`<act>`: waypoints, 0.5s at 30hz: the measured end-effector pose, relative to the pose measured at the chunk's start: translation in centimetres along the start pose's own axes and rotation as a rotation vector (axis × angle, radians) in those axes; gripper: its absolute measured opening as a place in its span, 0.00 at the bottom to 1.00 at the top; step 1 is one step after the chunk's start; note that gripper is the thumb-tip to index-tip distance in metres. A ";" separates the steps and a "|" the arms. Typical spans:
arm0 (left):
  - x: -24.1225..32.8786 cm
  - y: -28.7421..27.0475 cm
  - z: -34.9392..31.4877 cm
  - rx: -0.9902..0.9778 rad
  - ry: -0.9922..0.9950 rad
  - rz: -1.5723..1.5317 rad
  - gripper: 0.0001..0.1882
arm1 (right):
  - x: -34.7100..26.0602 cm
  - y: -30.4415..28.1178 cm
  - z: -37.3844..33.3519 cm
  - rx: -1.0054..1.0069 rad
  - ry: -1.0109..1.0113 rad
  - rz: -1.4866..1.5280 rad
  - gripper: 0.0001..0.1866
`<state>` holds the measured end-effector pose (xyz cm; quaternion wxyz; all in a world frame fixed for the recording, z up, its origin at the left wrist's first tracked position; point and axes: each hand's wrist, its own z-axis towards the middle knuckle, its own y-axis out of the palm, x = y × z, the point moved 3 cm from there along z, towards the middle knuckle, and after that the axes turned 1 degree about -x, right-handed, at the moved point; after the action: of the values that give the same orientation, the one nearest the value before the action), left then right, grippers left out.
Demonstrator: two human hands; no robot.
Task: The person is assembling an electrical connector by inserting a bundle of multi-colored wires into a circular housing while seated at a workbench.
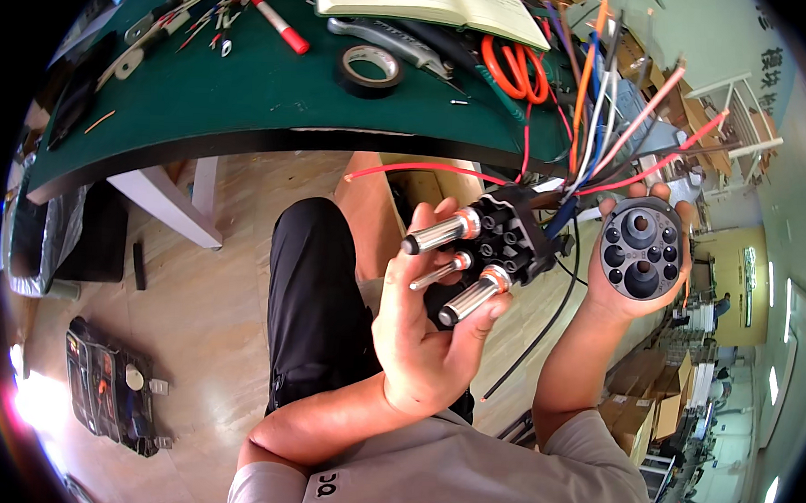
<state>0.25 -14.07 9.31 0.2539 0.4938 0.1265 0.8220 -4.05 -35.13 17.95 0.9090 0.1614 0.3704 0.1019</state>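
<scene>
My left hand point(426, 347) grips a black plastic connector block point(521, 230) with its thumb and fingers. Three silver contact pins stick out of the block toward me, two thick ones and a thinner one, with orange rings at the base of the thick ones. From its back run several loose wires point(597, 98) in red, orange, blue, white and black, some with bare copper ends. To the right, my right hand point(630, 305) is wrapped around a round dark grey connector housing point(641, 248). Its face, turned toward me, has round holes of different sizes. Block and housing are apart.
On the green table point(248, 101) lie black tape point(369, 72), a red marker point(281, 25), an adjustable wrench point(390, 44), an open notebook point(432, 3) and an orange coil point(514, 69). A tool case point(114, 387) rests on the floor; cardboard boxes point(638, 419) stand at right.
</scene>
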 end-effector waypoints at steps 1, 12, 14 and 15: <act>0.1 0.3 -0.2 0.015 -0.069 -0.085 0.41 | -0.1 0.1 0.0 0.052 0.008 0.039 0.25; -0.7 -0.1 -0.3 0.087 -0.130 -0.127 0.38 | 0.5 0.6 0.6 0.103 -0.079 -0.099 0.25; -0.6 -0.1 -0.3 0.112 -0.124 -0.077 0.39 | 0.7 0.6 0.5 0.092 -0.088 -0.108 0.25; -0.5 -0.2 -0.3 0.112 -0.130 -0.068 0.39 | 0.7 0.7 0.4 0.085 -0.094 -0.114 0.25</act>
<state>0.19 -14.19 8.69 0.2613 0.5551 0.1719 0.7708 -3.29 -34.38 18.05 0.9220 0.1831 0.3401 0.0263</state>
